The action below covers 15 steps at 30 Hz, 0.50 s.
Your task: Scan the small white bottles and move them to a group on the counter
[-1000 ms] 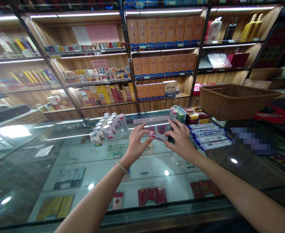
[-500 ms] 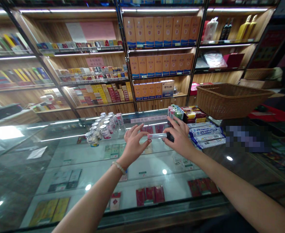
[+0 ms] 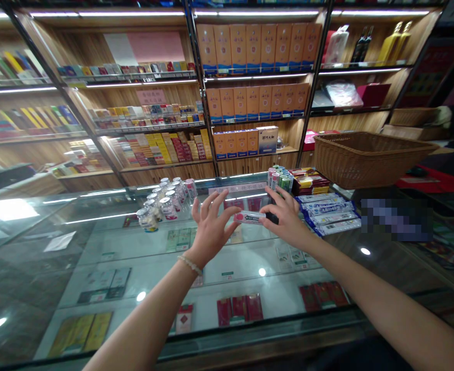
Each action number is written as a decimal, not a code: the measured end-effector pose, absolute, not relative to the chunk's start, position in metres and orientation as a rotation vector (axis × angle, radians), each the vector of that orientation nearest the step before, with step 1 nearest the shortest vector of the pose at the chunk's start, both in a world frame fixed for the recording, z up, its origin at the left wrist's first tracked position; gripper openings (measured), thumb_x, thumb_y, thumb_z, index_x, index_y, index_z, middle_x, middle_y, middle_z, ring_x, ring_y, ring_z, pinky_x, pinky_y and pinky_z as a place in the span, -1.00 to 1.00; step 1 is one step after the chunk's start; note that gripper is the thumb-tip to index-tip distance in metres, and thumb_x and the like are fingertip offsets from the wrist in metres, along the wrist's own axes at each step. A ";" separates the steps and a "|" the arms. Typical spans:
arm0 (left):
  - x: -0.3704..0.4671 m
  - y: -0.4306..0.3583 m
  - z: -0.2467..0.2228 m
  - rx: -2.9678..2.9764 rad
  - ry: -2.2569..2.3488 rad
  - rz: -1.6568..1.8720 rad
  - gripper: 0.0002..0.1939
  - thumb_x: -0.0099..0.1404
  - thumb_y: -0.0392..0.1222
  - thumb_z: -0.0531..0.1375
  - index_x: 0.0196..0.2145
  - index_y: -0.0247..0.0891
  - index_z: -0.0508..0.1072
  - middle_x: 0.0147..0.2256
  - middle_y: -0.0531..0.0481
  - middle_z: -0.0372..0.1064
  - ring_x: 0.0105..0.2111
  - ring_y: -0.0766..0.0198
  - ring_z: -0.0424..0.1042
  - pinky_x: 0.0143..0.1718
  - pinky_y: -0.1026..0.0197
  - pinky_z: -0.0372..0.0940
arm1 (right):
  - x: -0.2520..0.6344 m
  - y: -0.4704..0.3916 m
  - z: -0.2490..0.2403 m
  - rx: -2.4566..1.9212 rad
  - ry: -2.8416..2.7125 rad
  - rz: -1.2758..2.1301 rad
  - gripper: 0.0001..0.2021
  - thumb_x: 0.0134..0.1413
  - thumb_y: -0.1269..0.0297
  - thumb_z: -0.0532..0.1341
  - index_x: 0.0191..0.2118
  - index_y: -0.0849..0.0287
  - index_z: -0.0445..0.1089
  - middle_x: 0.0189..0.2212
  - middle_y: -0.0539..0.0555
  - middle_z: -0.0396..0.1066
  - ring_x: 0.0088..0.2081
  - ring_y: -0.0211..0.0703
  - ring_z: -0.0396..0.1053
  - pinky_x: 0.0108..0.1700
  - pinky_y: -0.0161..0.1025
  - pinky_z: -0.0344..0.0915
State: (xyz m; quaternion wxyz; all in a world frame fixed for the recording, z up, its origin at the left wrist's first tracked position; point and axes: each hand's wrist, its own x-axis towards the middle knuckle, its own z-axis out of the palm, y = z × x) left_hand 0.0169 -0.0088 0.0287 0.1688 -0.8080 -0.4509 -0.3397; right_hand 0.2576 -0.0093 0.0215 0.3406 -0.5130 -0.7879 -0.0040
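Between my hands, above the glass counter, is a slim clear tube with a pink end and a dark cap (image 3: 249,217); its exact kind I cannot make out. My left hand (image 3: 211,226) pinches the pink end between thumb and forefinger, the other fingers raised. At the capped end, my right hand (image 3: 284,217) grips the tube with thumb and fingertips. Just behind the right hand stand pink, green and blue tubes (image 3: 280,179) in a tight group. Left of my left hand are rows of small clear bottles (image 3: 168,207) with pale lids.
Blue-and-white long packets (image 3: 333,214) and red-yellow packs (image 3: 309,181) lie right of my right hand. A wicker basket (image 3: 366,159) stands behind them. Cigarette packs (image 3: 239,309) show under the counter glass (image 3: 153,288). Shelves of orange boxes (image 3: 253,49) line the back.
The tube has turned slightly, so dark lettering on its side now shows. My left fingers are spread a little wider; both hands stay in nearly the same place.
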 end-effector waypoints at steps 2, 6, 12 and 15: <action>0.017 -0.009 0.029 -2.284 -1.273 -0.959 -0.81 0.37 -0.03 0.24 -0.07 0.05 0.55 0.35 -0.01 0.19 0.35 -0.05 0.09 0.40 -0.31 -0.37 | 0.258 -0.008 0.020 -1.338 -2.049 -0.017 -0.75 0.28 0.06 0.15 -0.18 0.02 0.55 0.44 0.09 0.05 0.44 0.18 -0.12 0.31 0.28 -0.04; 0.015 -0.007 0.026 -2.256 -1.194 -0.972 -0.78 0.36 -0.01 0.25 -0.05 0.02 0.55 0.35 -0.05 0.19 0.34 -0.05 0.10 0.41 -0.31 -0.37 | 0.259 -0.006 0.018 -1.306 -2.016 -0.060 -0.73 0.30 0.04 0.15 -0.16 0.00 0.56 0.42 0.10 0.09 0.43 0.19 -0.09 0.30 0.29 -0.05; 0.012 -0.003 0.024 -2.208 -1.135 -1.031 -0.71 0.36 0.07 0.24 -0.04 -0.06 0.53 0.35 -0.14 0.19 0.35 -0.06 0.08 0.40 -0.31 -0.31 | 0.263 -0.008 0.017 -1.221 -2.045 -0.304 -0.55 0.17 -0.12 0.26 0.08 -0.01 0.44 0.43 0.19 0.04 0.43 0.24 -0.12 0.34 0.30 -0.14; 0.013 -0.004 0.025 -2.231 -1.155 -0.999 -0.70 0.37 0.08 0.22 -0.04 -0.07 0.53 0.38 -0.16 0.13 0.36 -0.06 0.06 0.40 -0.32 -0.30 | 0.264 -0.009 0.016 -1.177 -2.054 -0.423 -0.56 0.18 -0.05 0.28 0.11 0.00 0.40 0.44 0.20 0.00 0.44 0.22 -0.13 0.36 0.29 -0.19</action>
